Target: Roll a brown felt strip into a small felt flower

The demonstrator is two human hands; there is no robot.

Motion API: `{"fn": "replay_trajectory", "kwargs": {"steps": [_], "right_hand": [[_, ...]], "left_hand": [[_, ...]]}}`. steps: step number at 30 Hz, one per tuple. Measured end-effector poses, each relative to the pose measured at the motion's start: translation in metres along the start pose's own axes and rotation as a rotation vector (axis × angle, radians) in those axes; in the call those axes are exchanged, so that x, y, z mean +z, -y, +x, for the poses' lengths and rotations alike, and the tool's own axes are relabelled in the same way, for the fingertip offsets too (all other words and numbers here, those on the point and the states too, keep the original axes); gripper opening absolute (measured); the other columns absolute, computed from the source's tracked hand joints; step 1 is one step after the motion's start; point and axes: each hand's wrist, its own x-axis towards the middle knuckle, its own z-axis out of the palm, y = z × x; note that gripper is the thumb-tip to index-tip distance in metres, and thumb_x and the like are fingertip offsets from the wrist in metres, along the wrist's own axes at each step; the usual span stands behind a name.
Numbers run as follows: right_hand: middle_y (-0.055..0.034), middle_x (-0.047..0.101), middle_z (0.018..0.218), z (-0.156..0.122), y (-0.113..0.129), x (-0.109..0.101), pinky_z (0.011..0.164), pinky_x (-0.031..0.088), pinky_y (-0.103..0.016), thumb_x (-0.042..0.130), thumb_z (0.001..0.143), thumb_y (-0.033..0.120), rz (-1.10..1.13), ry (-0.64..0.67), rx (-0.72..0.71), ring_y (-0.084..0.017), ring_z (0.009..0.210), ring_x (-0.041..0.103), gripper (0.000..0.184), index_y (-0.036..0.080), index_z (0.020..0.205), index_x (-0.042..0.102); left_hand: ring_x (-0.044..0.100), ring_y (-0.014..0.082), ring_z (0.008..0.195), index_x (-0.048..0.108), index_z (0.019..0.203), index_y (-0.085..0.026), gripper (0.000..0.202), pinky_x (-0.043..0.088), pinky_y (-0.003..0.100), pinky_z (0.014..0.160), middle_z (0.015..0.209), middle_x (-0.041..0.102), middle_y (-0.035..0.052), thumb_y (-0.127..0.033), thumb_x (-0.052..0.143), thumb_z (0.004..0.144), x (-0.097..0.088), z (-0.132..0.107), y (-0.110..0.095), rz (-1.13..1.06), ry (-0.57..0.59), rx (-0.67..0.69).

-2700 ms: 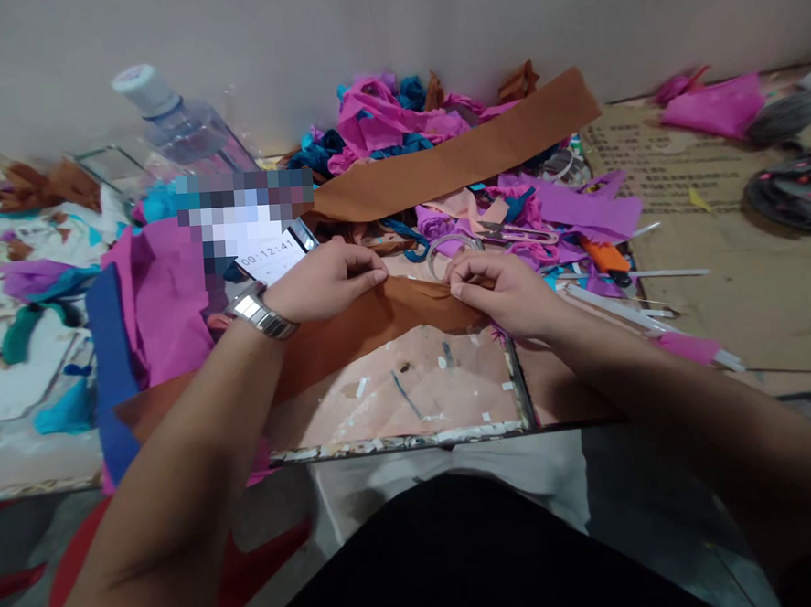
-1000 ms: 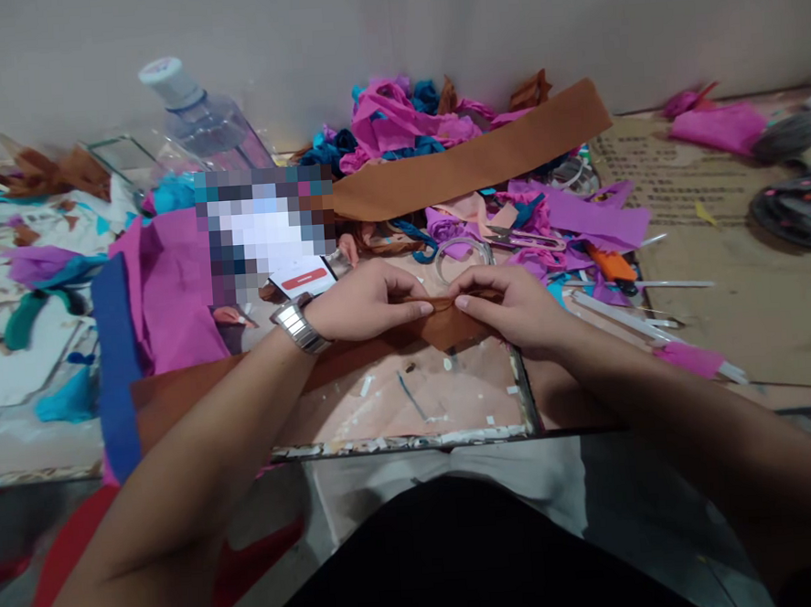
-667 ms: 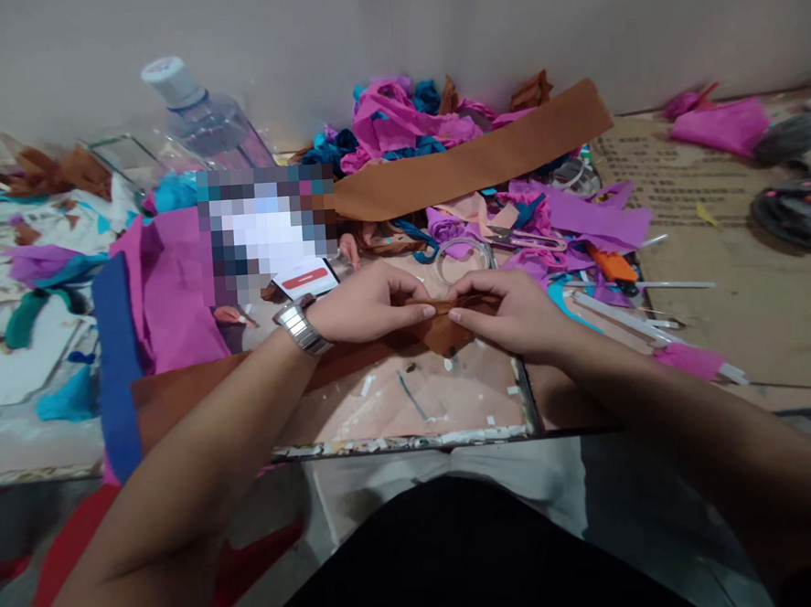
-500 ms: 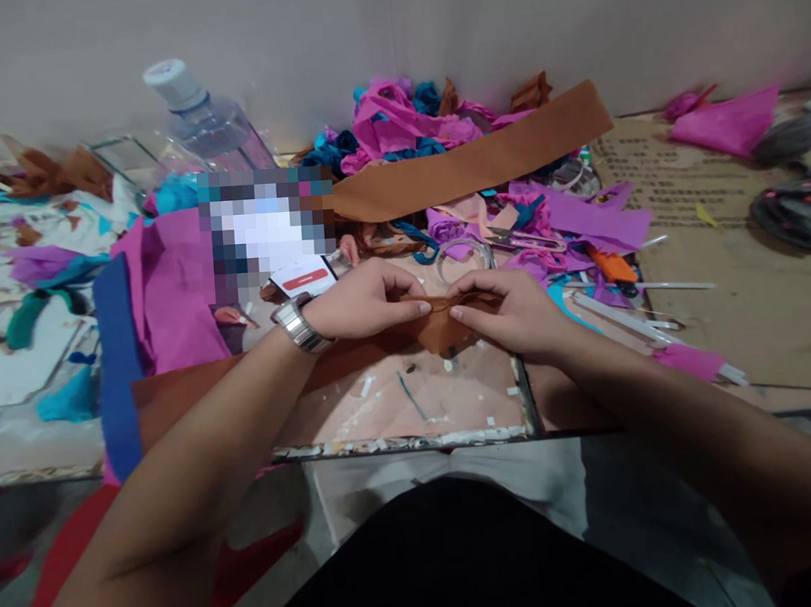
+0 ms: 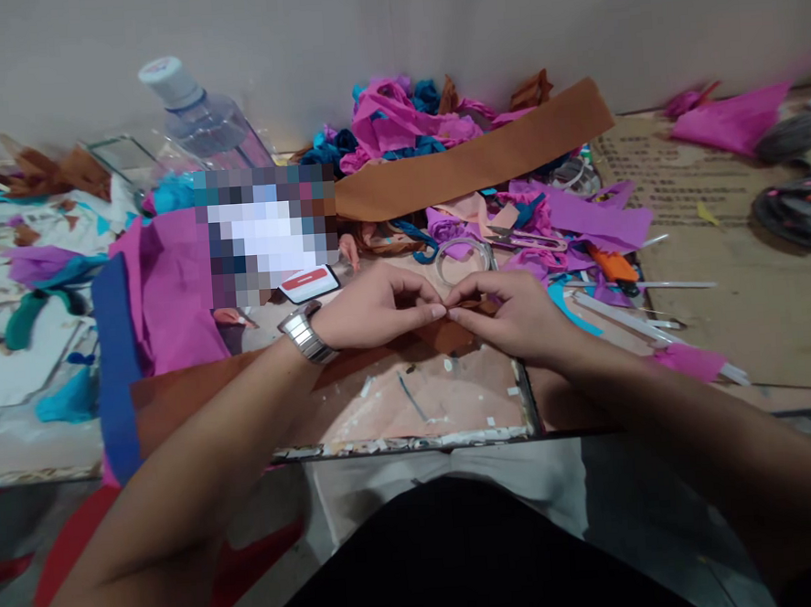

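My left hand [image 5: 382, 312], with a metal watch on its wrist, and my right hand [image 5: 520, 313] meet fingertip to fingertip over the middle of the table. Both are pinched closed on the upper edge of a brown crepe paper strip [image 5: 449, 337]. The strip's folded end hangs below the fingers, while its long tail runs left beneath my left forearm. Just beyond the hands lies a coil of wire [image 5: 458, 256]. A phone [image 5: 308, 282], partly blurred out, sits beyond my left hand.
Another brown strip [image 5: 472, 167] lies across a heap of pink and blue crepe paper [image 5: 401, 121]. A clear bottle [image 5: 213, 132] stands back left. Small scissors [image 5: 529, 238], an orange cutter [image 5: 613, 268] and white sticks [image 5: 626, 322] lie right. Green-handled pliers [image 5: 28, 317] are far left.
My hands have come together so that their fingertips touch, and the left has dropped slightly. Less of the brown strip shows between the fingers. More of the phone's lower end is uncovered.
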Motion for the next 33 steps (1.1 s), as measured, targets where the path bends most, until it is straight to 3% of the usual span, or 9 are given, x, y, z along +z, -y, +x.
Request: {"fn": "replay_trajectory", "kwargs": {"steps": [3,10,13,17,25,29,33], "right_hand": [[-0.0011,0.080,0.087,-0.001,-0.001,0.000,0.067,0.053,-0.024,0.076,0.091,0.020,-0.034,-0.012,-0.042,-0.014,0.075,0.071,0.004,0.019,0.095,0.078],[-0.0024,0.081,0.091,0.000,-0.010,-0.001,0.078,0.056,-0.030,0.072,0.097,0.019,-0.221,-0.085,-0.374,-0.017,0.084,0.073,0.005,0.023,0.098,0.076],[-0.0031,0.080,0.094,0.001,-0.012,-0.001,0.081,0.056,-0.033,0.072,0.098,0.021,-0.257,-0.090,-0.424,-0.019,0.087,0.073,0.005,0.023,0.100,0.075],[-0.0040,0.078,0.094,0.001,-0.011,-0.002,0.082,0.054,-0.033,0.070,0.097,0.020,-0.262,-0.090,-0.381,-0.019,0.088,0.070,0.005,0.022,0.100,0.073],[-0.0023,0.071,0.091,-0.001,-0.006,-0.002,0.072,0.048,-0.029,0.068,0.094,0.018,-0.040,-0.020,-0.114,-0.015,0.079,0.063,0.003,0.020,0.094,0.072],[-0.0040,0.070,0.094,0.003,-0.007,-0.002,0.077,0.048,-0.031,0.068,0.090,0.015,0.085,0.033,-0.074,-0.017,0.085,0.063,0.006,0.019,0.085,0.069],[-0.0042,0.068,0.095,0.006,-0.010,-0.002,0.083,0.047,-0.033,0.068,0.086,0.011,0.178,0.074,-0.039,-0.019,0.091,0.063,0.010,0.019,0.080,0.067]], "left_hand": [[0.060,0.0135,0.073,0.078,0.093,-0.015,0.033,0.047,0.025,0.068,0.081,0.072,0.0023,-0.045,0.064,0.099,0.000,0.000,0.001,0.014,0.005,0.009],[0.060,0.0136,0.075,0.075,0.094,-0.016,0.029,0.047,0.025,0.071,0.083,0.071,0.0020,-0.041,0.062,0.100,-0.001,-0.001,-0.001,-0.033,0.013,0.011],[0.058,0.0135,0.074,0.074,0.092,-0.015,0.030,0.046,0.025,0.072,0.081,0.069,0.0019,-0.041,0.061,0.100,0.000,0.000,-0.002,-0.013,-0.002,0.025],[0.058,0.0127,0.073,0.073,0.091,-0.015,0.029,0.045,0.025,0.071,0.079,0.069,0.0012,-0.038,0.060,0.101,0.003,0.000,-0.006,0.072,-0.058,0.072],[0.065,0.0144,0.070,0.075,0.094,-0.018,0.022,0.042,0.027,0.067,0.080,0.076,0.0023,-0.031,0.060,0.100,0.014,-0.004,-0.014,0.505,-0.230,0.226],[0.068,0.0186,0.074,0.075,0.092,-0.018,0.023,0.040,0.031,0.066,0.081,0.076,0.0041,-0.031,0.058,0.101,0.016,-0.003,-0.013,0.727,-0.212,0.262],[0.072,0.0208,0.080,0.075,0.097,-0.018,0.024,0.043,0.032,0.070,0.088,0.078,0.0056,-0.032,0.056,0.104,0.015,-0.003,-0.014,0.791,-0.139,0.247]]}}
